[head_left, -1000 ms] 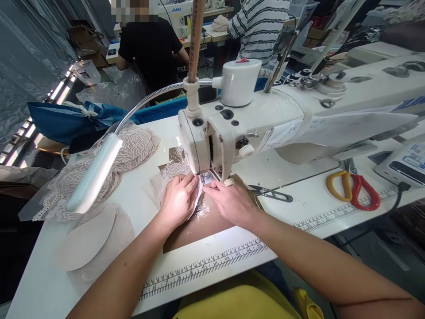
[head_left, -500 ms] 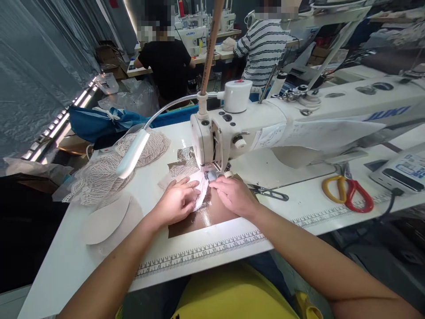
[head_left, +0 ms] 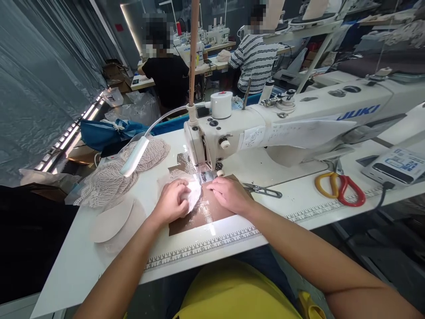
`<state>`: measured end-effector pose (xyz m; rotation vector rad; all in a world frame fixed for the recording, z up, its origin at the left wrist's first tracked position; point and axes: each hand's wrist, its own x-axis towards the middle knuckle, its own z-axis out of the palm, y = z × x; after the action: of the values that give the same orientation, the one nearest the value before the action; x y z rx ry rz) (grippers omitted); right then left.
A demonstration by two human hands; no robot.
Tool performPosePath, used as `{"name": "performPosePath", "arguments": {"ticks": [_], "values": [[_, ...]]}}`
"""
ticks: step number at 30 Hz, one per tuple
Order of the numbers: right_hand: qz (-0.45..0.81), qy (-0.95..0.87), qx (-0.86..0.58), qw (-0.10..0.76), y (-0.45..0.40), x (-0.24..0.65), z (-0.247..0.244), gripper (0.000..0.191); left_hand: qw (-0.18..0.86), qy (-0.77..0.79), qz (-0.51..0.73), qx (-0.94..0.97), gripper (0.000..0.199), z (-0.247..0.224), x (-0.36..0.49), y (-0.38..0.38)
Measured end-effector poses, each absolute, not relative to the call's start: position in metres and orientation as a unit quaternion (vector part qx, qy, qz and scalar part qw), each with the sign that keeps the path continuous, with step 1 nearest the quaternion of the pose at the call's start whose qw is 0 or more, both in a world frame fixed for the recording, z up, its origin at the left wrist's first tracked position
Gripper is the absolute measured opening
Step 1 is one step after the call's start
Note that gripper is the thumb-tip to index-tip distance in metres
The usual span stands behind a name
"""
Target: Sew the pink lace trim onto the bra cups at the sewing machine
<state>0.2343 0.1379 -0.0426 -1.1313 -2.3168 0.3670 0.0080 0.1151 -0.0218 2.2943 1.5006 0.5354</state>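
A white cloth piece (head_left: 193, 197) with a curved edge lies under the lit needle area of the sewing machine (head_left: 212, 144). My left hand (head_left: 171, 200) is closed on this cloth, its fingers curled over the left part. Sheer patterned fabric (head_left: 163, 180) shows beside that hand. To the right of the presser foot, my right hand (head_left: 230, 195) rests on the brown sheet (head_left: 217, 212) with its fingers drawn together. Its fingertips are close to the cloth's right edge but apart from it; whether they pinch anything is hidden.
Thread snips (head_left: 264, 190) and red-and-yellow-handled scissors (head_left: 340, 188) lie to the right. Lace pieces (head_left: 108, 181) and beige rounded pieces (head_left: 113, 221) are at the left, under a lamp (head_left: 134, 157). A printed ruler (head_left: 206, 248) runs along the front edge. Two people sit beyond.
The view has shifted slightly. My left hand's fingers have gone from lying flat to curled on the cloth. The right fingertips now sit clear of the cloth's edge.
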Motion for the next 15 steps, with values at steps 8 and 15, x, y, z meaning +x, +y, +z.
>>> {"name": "performPosePath", "arguments": {"ticks": [8, 15], "values": [[0.158, -0.866, -0.389, 0.272, 0.137, 0.237, -0.048, 0.028, 0.311, 0.431, 0.196, 0.824, 0.024, 0.001, 0.008, 0.077], [0.135, -0.890, -0.374, 0.223, 0.136, 0.236, -0.042, 0.034, 0.224, 0.389, 0.116, 0.886, 0.040, -0.019, 0.027, 0.104]]}}
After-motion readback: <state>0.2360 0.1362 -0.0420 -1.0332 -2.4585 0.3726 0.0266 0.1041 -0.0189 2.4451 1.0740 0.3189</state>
